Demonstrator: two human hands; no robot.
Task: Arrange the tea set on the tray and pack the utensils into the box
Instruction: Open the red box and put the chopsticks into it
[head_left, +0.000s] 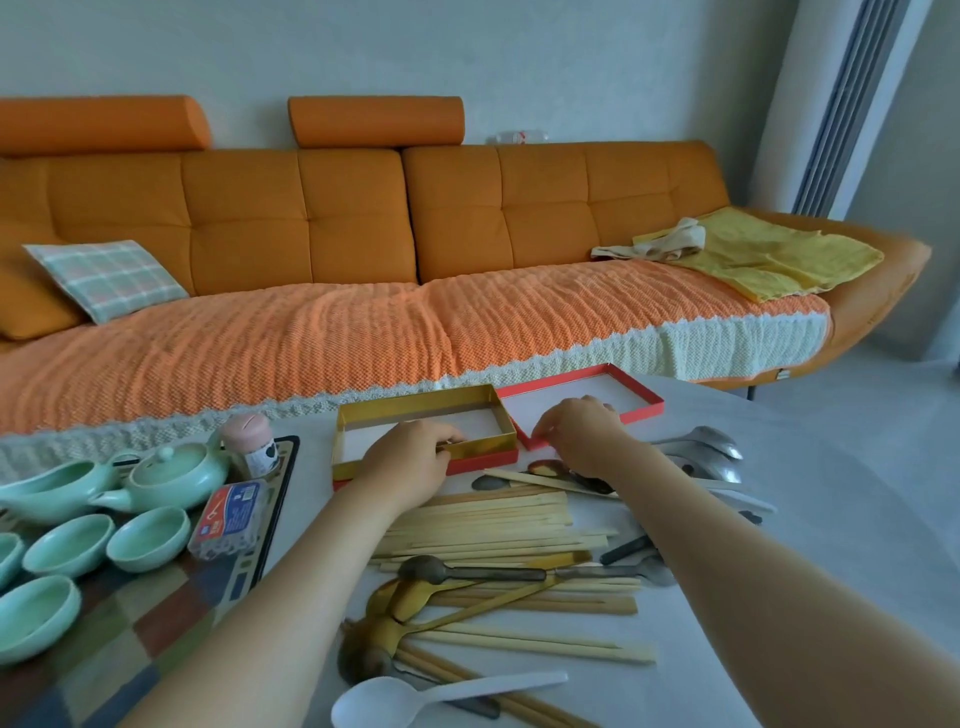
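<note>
Orange sofa (363, 218) far beyond both sets of fingers. White bench (810, 530) under everything.

Patterned tray (171, 608) well left of the left fingers. On it: pale green teapot (176, 473), green pitcher (47, 493), green cups (148, 538), clear plastic case (231, 519) and a pink-capped jar (249, 441).

Gold box (415, 402) open, on the bench. Left hand (410, 452) is at its near wall, left fingers (447, 439) curled over that wall and clamped on it. Red lid (639, 395) lies open side up, just right of the box. Right hand (582, 431) is at its near left corner, right fingers (543, 431) curled and pinching that corner rim.

Bamboo chopsticks (493, 525) lie in a loose pile on the bench, nearer the camera than both sets of fingers, between the forearms. Steel spoons (706, 452) just right of the right fingers. Gold spoons (410, 603) mixed in with the chopsticks, well below the left fingers. White plastic spoon (415, 699) nearest the camera. All utensils outside the box.
</note>
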